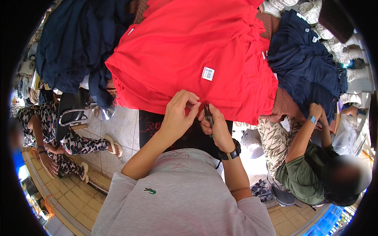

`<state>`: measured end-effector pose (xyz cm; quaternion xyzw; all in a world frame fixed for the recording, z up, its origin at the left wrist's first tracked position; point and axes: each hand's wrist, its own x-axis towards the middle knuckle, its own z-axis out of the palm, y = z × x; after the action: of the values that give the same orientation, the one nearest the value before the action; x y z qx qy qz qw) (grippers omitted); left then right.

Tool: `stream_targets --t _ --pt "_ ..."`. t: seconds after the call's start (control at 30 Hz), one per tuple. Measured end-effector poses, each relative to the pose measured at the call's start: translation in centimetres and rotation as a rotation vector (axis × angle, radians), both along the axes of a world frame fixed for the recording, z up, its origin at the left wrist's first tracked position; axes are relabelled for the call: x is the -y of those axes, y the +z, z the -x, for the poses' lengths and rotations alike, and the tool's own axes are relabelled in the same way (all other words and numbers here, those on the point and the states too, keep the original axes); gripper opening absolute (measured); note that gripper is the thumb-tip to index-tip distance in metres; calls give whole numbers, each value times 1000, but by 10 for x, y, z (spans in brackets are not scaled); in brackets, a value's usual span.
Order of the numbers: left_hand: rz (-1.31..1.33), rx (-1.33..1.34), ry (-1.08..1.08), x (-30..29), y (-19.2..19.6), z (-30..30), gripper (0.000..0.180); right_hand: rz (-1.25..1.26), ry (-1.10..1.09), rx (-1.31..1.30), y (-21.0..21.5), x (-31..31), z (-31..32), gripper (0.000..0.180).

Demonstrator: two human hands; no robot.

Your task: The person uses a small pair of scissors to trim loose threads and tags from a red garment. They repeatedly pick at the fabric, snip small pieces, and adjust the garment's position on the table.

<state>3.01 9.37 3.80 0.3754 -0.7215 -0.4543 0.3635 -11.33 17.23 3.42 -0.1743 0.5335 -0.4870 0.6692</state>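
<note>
A stack of red garments [177, 51] lies in front of me, with a white barcode tag [208, 73] on its top piece. At the stack's near edge, my left hand [178, 116] has thumb and fingers pinched together against the red cloth. Whatever is between those fingertips is too small to make out. My right hand [219, 131] is closed around dark thread snips [208, 115], blades pointing away from me at the hem, close beside the left fingertips.
Dark navy garments [78, 43] are heaped at left, and another navy pile [301, 59] lies at right. A co-worker in a green shirt [301, 177] handles the right pile. Another person in patterned trousers [84, 143] sits at left. Red thread scraps [151, 128] cling to dark cloth below my left forearm.
</note>
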Motion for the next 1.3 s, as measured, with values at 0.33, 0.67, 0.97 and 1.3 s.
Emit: stream_targets --t 0.33,0.67,0.97,1.3 --pt "295 363 50 6 6 22 22 15 -294 -152 -6 -9 -7 19" --pt "172 310 81 3 2 18 13 27 -321 91 7 -9 -8 17" --pt "-17 188 4 2 8 6 10 7 11 -166 26 -9 -7 28" --pt "-82 151 0 3 5 5 3 6 -32 132 3 8 -4 49"
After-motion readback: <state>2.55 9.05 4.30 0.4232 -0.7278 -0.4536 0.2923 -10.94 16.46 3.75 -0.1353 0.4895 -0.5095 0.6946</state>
